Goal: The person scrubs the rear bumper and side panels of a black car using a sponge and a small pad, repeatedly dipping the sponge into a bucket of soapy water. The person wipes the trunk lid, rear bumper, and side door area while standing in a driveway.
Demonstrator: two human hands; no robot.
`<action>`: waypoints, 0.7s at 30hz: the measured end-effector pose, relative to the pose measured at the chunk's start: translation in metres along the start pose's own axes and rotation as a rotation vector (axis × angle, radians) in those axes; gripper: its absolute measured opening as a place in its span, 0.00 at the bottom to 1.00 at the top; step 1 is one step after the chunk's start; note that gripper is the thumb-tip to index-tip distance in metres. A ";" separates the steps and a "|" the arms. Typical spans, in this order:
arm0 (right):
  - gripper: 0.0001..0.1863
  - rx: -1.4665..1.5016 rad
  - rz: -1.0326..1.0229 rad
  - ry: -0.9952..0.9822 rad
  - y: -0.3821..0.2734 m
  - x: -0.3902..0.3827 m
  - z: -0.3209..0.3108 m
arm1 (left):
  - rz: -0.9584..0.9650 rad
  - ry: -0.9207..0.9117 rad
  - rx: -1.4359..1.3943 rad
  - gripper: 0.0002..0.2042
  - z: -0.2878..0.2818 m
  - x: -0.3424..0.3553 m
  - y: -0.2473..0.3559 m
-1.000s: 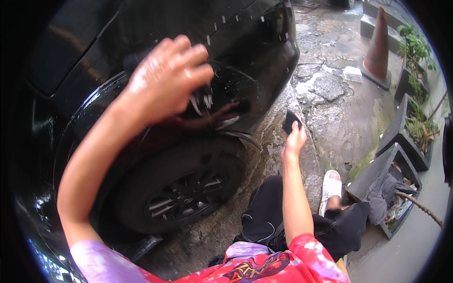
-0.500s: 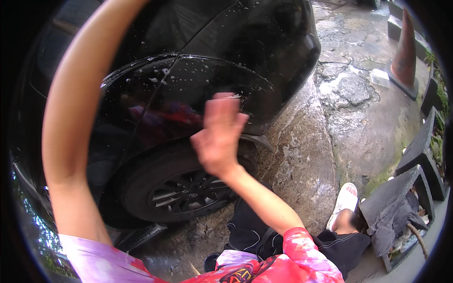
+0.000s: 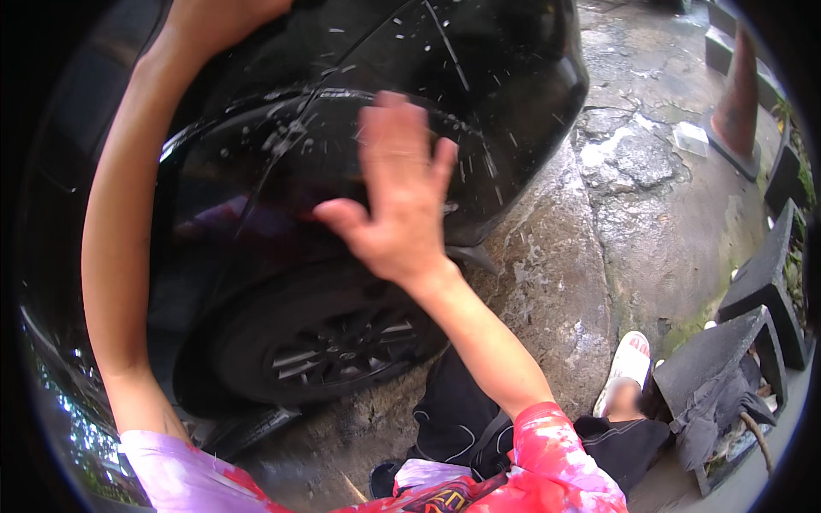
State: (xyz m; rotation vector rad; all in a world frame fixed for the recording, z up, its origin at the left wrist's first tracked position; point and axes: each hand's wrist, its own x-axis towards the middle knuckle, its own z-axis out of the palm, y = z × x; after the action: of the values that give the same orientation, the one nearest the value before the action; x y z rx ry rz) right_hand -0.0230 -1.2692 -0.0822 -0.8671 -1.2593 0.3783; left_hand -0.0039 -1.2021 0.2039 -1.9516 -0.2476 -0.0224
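Note:
A wet black car [image 3: 505,111], dotted with water drops and pale foam spots, fills the left and middle of the head view. Over the panel above its wheel arch is my right hand [image 3: 395,188], slightly blurred, thumb and fingers spread, holding nothing visible. I cannot tell whether the palm touches the paint. My left arm reaches up along the left side. At the top edge my left hand [image 3: 227,15] lies near the car body, its fingers cut off by the picture's rim. Below my right hand is the car's wheel [image 3: 342,352] with dark spokes.
Wet, cracked concrete [image 3: 556,282] stretches to the right of the car. A worn orange cone [image 3: 737,103] stands at the far right beside a clear plastic container [image 3: 690,138]. Dark planter blocks [image 3: 757,265] line the right edge, with a grey cloth [image 3: 705,423] draped over one.
My right hand has moved up the panel, and its fingers are more spread. My left arm has come lower, bringing the hand partly into view at the top. The view has shifted slightly.

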 end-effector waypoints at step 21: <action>0.55 0.016 0.090 0.086 0.065 0.051 -0.015 | -0.163 0.130 -0.078 0.15 0.019 0.023 0.036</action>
State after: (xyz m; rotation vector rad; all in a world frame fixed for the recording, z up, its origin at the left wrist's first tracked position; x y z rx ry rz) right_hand 0.0195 -1.1987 -0.0977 -0.9193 -1.1387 0.4183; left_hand 0.0237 -1.1942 0.1674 -1.9936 -0.3233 -0.2681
